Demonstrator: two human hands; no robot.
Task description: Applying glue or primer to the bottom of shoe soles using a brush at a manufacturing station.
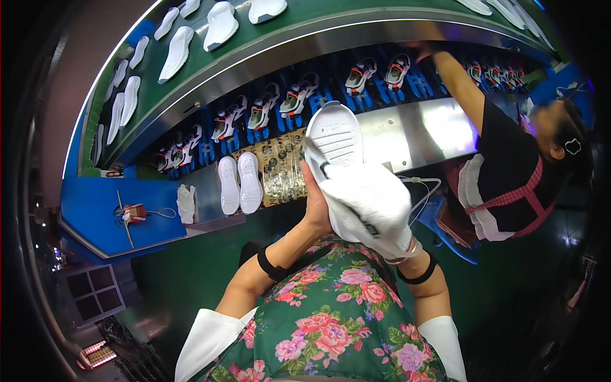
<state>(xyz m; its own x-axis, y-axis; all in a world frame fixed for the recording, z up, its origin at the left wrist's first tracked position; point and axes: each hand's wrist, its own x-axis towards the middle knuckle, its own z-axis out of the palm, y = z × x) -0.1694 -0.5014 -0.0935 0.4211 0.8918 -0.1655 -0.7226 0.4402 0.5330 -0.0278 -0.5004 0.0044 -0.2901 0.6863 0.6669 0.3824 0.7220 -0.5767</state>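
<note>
Your left hand (316, 207) grips the edge of a white shoe sole (334, 137) raised at the centre of the frame, while your right hand (372, 200), in a white glove (389, 190), lies over its lower part, its fingers too blurred and covered for you to tell how they stand. Dark marks on the glove are too smeared to read; left of centre, two more soles (249, 184) lie at the left edge of a brown printed sheet (283, 169), below the sneakers (296, 102).
</note>
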